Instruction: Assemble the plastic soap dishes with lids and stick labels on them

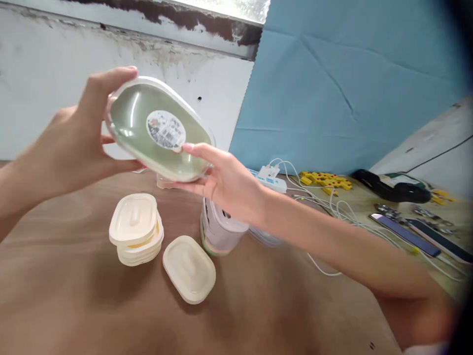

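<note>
Tilted up in the air, a see-through greenish oval food container [138,130] has a printed round sticker [165,129] on it. Its left end is in the grip of my left hand [86,128], thumb on the top edge and fingers below. My right hand [229,182] holds the other end, its thumb or forefinger tip against the sticker's lower right edge. Below stands a stack of cream lids [133,219]. A single cream lid [189,269] lies beside it. Behind my right wrist is a pale pinkish stack of containers [223,234], partly hidden.
A brown-covered table [258,305] spreads below. At right lie a white power strip [271,180], tangled white cables [340,209], yellow pieces [321,180], a black curved object [391,187] and two phones [404,234]. A blue cloth [318,84] hangs behind.
</note>
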`<action>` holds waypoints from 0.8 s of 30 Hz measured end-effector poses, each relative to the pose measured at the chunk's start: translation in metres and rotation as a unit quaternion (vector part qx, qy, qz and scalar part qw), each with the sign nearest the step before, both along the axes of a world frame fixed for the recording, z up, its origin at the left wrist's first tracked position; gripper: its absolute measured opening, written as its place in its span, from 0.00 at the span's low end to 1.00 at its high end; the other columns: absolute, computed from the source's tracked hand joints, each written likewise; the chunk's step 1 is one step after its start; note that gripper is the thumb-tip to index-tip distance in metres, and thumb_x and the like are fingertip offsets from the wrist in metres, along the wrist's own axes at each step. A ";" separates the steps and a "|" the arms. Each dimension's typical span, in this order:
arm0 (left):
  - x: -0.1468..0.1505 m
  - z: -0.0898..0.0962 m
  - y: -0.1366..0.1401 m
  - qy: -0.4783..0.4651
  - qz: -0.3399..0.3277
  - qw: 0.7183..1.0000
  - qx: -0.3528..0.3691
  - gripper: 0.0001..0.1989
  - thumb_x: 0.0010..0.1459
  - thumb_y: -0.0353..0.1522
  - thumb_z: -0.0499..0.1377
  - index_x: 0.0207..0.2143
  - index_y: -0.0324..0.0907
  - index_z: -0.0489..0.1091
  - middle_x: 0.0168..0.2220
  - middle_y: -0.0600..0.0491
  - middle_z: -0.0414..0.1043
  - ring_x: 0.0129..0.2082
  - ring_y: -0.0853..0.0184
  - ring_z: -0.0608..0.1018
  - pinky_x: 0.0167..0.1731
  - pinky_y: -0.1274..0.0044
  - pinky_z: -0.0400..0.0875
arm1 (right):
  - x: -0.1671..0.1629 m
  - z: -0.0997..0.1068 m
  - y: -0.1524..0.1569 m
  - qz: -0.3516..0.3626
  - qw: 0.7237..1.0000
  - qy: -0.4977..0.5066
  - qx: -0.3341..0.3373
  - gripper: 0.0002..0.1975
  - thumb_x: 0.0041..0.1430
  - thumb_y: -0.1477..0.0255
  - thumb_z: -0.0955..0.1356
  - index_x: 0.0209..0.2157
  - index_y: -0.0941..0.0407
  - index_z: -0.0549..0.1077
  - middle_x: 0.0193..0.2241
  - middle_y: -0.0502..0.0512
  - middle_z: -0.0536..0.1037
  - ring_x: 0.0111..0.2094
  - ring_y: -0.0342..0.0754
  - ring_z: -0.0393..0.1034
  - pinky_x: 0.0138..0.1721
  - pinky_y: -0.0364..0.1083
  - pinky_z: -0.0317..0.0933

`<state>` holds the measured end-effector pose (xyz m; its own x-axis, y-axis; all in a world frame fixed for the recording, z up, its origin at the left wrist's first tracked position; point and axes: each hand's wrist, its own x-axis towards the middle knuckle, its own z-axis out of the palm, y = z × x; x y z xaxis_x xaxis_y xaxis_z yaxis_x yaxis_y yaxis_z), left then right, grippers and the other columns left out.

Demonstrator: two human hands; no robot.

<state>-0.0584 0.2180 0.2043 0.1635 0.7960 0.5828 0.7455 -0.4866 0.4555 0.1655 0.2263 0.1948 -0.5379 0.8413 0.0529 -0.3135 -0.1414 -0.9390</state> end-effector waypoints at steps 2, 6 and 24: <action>-0.001 -0.001 0.025 0.059 0.015 0.997 0.053 0.56 0.39 0.51 0.68 0.66 0.49 0.46 0.52 0.54 0.67 0.45 0.58 0.73 0.47 0.60 0.73 | -0.010 0.001 0.033 -0.031 0.999 -0.038 0.004 0.10 0.56 0.69 0.69 0.40 0.56 0.71 0.41 0.52 0.75 0.46 0.50 0.72 0.52 0.55 0.69; -0.011 -0.027 0.081 0.018 0.036 0.999 -0.025 0.53 0.44 0.47 0.68 0.66 0.44 0.45 0.51 0.54 0.69 0.41 0.64 0.73 0.44 0.67 0.74 | -0.028 -0.010 0.100 -0.028 0.991 -0.134 -0.001 0.16 0.54 0.64 0.71 0.43 0.57 0.69 0.38 0.54 0.73 0.41 0.51 0.73 0.45 0.54 0.73; -0.019 -0.133 0.177 -0.026 0.097 0.970 -0.223 0.58 0.38 0.45 0.70 0.66 0.38 0.45 0.56 0.37 0.67 0.57 0.44 0.70 0.51 0.61 0.68 | -0.050 -0.077 0.201 -0.049 0.950 -0.302 -0.058 0.17 0.56 0.61 0.69 0.39 0.60 0.70 0.49 0.59 0.70 0.47 0.48 0.68 0.41 0.51 0.74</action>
